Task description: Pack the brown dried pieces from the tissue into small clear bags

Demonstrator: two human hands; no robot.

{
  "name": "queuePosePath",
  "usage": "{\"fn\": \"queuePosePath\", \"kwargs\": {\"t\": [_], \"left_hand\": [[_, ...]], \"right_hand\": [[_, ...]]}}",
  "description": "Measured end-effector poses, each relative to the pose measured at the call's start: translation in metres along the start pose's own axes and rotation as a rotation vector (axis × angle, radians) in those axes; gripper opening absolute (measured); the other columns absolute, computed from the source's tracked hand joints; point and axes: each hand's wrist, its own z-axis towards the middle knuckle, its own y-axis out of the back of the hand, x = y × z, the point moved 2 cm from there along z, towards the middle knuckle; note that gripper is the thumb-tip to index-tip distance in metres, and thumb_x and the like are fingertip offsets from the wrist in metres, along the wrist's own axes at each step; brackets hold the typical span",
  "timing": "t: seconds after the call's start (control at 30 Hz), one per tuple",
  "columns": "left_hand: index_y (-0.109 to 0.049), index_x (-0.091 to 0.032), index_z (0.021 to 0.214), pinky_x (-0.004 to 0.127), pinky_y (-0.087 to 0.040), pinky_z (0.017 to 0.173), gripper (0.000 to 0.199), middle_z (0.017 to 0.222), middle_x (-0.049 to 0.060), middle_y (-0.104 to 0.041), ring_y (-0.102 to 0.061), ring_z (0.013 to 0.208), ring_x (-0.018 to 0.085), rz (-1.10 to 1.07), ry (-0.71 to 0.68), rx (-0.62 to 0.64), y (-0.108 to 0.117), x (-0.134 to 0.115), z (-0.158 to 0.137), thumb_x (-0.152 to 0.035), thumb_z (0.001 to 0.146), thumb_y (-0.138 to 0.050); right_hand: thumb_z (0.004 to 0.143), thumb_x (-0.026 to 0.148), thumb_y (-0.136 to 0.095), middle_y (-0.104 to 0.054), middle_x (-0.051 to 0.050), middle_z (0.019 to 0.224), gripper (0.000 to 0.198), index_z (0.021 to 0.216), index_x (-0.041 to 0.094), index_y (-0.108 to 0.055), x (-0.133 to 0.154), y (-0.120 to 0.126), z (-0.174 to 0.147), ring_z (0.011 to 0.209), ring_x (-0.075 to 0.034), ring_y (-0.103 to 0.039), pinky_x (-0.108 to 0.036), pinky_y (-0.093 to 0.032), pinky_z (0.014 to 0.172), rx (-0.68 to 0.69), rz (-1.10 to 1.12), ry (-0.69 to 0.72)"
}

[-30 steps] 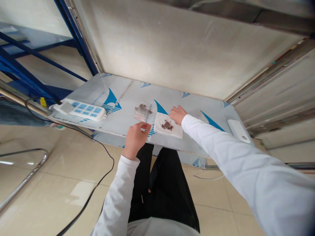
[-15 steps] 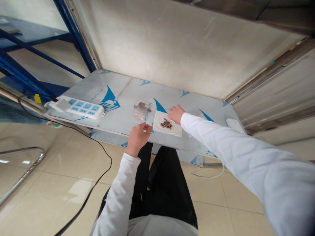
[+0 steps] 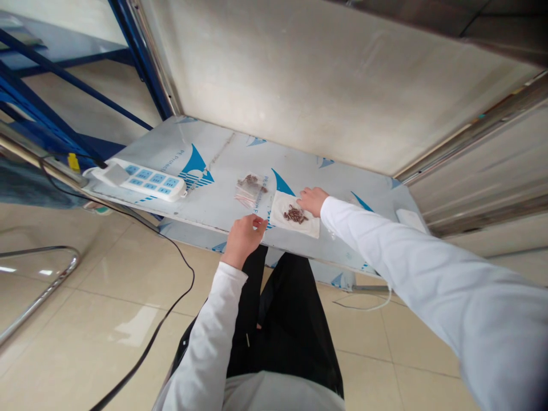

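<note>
A heap of small brownish metal pieces [image 3: 294, 214], apparently screws, lies on a white sheet [image 3: 309, 229]. My right hand [image 3: 313, 201] is at the heap's right upper edge, its fingers curled down against the sheet; their tips are too small to show what they hold. My left hand [image 3: 245, 237] hovers at the front edge of the shelf, left of the sheet. Its thumb and forefinger are closed together, and anything between them cannot be made out. Just beyond it rests a clear plastic bag [image 3: 250, 191] with similar dark pieces inside.
The shelf top [image 3: 218, 220] wears printed protective film. On its left end lies a white power strip [image 3: 156, 181] with a plug and a black cable [image 3: 188, 288] hanging to the floor. A white object [image 3: 411, 220] sits at the right end. Blue racking [image 3: 141, 57] stands at left.
My right hand has shifted slightly at the heap, fingers lower and closer to the pieces. My left hand stays nearly in place. The whole view has tilted a little.
</note>
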Motion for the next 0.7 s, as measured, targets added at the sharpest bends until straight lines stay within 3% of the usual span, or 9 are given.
{"fn": "queuePosePath", "kwargs": {"t": [0.13,0.27,0.47,0.57,0.7], "left_hand": [[-0.069,-0.019,0.09,0.032,-0.046,0.082,0.027,0.093,0.009,-0.074,-0.067,0.094,0.025,-0.002,0.005,0.006,-0.004,0.003,0.0,-0.039,0.084,-0.052],[-0.07,-0.019,0.09,0.031,-0.046,0.082,0.028,0.094,0.01,-0.074,-0.067,0.094,0.025,-0.004,0.005,0.02,-0.003,0.006,0.0,-0.04,0.084,-0.053],[-0.07,-0.02,0.09,0.03,-0.047,0.079,0.029,0.092,0.009,-0.074,-0.067,0.091,0.025,0.03,0.027,-0.002,0.003,0.015,0.003,-0.041,0.083,-0.051],[-0.07,-0.02,0.089,0.03,-0.047,0.077,0.031,0.089,0.008,-0.074,-0.068,0.087,0.024,0.013,0.03,0.017,0.0,0.016,0.005,-0.043,0.083,-0.051],[-0.07,-0.02,0.089,0.029,-0.047,0.073,0.031,0.086,0.008,-0.074,-0.069,0.08,0.023,-0.019,0.029,0.06,-0.006,0.013,0.005,-0.044,0.082,-0.05]], "right_hand": [[0.075,0.002,-0.059,-0.062,-0.016,0.107,0.032,0.104,0.014,-0.064,-0.006,0.004,-0.002,0.104,-0.027,-0.053,-0.032,-0.041,0.073,-0.026,-0.02,0.033],[0.073,0.012,-0.067,-0.062,-0.013,0.106,0.035,0.108,0.016,-0.063,-0.021,0.002,-0.009,0.103,-0.027,-0.054,-0.031,-0.04,0.072,-0.096,0.045,0.082],[0.075,0.025,-0.067,-0.064,-0.007,0.098,0.041,0.114,0.017,-0.059,-0.046,-0.026,-0.035,0.093,-0.021,-0.058,-0.029,-0.042,0.081,-0.332,0.515,-0.091],[0.073,0.023,-0.068,-0.064,-0.007,0.096,0.042,0.114,0.015,-0.059,-0.042,-0.04,-0.045,0.094,-0.022,-0.058,-0.032,-0.042,0.086,-0.455,0.654,-0.136],[0.074,0.025,-0.066,-0.064,-0.005,0.095,0.041,0.113,0.016,-0.058,-0.036,-0.056,-0.056,0.081,-0.019,-0.058,-0.031,-0.045,0.079,-0.625,0.822,-0.242]]}}
